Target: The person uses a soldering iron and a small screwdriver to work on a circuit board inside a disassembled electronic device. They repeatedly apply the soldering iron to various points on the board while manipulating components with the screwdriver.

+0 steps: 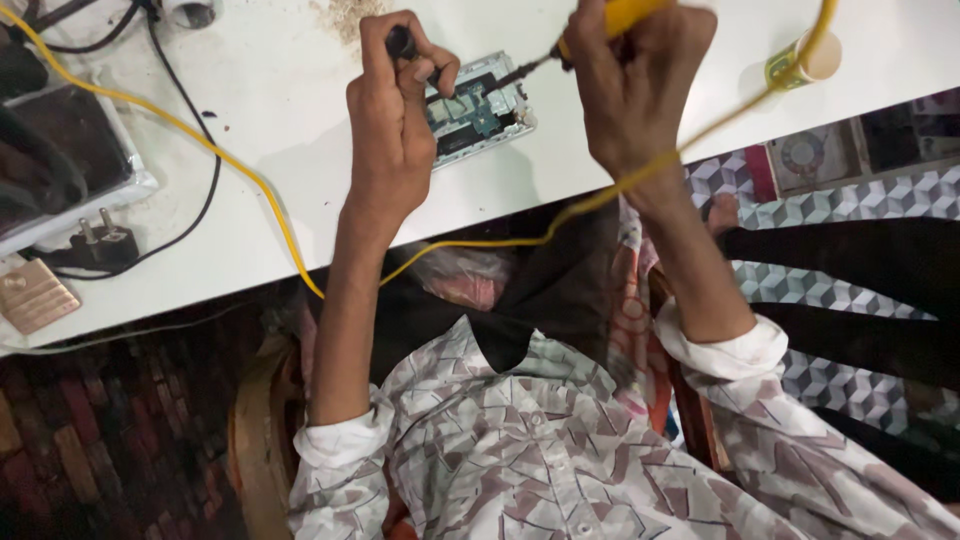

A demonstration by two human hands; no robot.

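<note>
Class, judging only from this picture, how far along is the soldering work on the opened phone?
Done: the opened phone lies on the white table with its circuit board bared. In hand: the right hand aims the yellow soldering iron at the board, while the left hand pinches a small dark tool beside it. Left: the phone remains uncovered.

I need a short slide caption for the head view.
Right hand applies yellow soldering iron to opened phone; left hand steadies it.

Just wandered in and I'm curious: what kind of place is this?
Probably a small electronics repair bench. An opened phone lies on a white table, the right hand holds a yellow soldering iron, and cables and a plug lie nearby.
</note>
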